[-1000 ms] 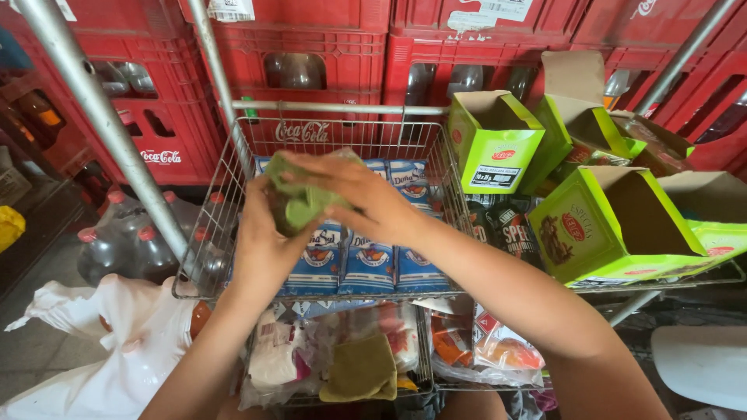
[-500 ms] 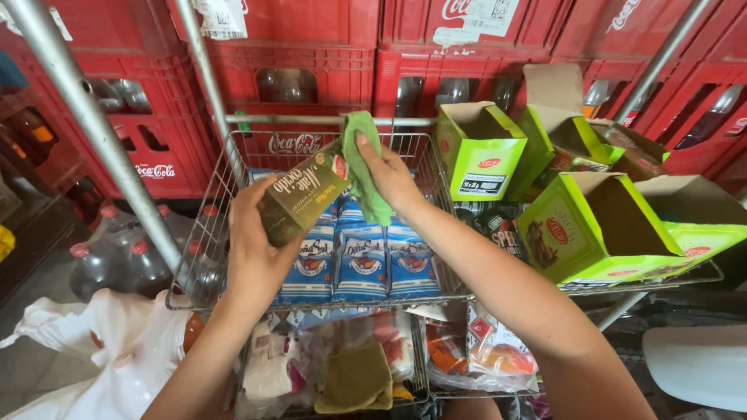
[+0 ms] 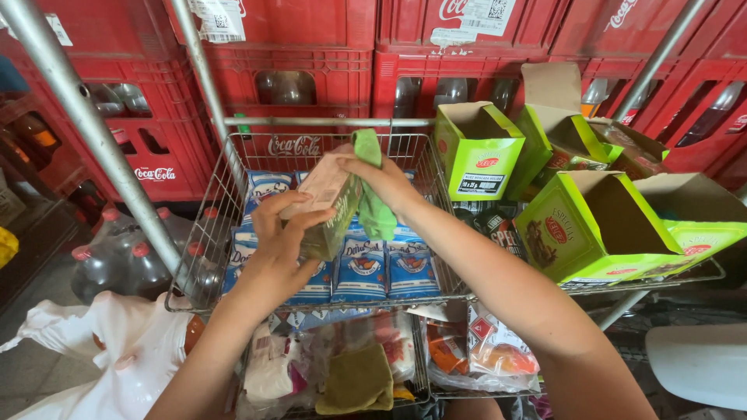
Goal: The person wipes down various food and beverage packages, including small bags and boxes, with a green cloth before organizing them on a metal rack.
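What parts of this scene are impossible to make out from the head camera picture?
- Carton in the left hand: its lower end is hidden behind the palm and fingers.
- Green cloth in the right hand: partly covered by that hand.
- Blue and white packets in the wire basket: the back rows hide behind both hands.
- Bottles in the red crates: blocked by the crate walls.
- White thing, lower right: cut off by the edge.

Packet point(image 3: 327, 204) above basket point(image 3: 233, 194) — boxes point(image 3: 591, 225) right.
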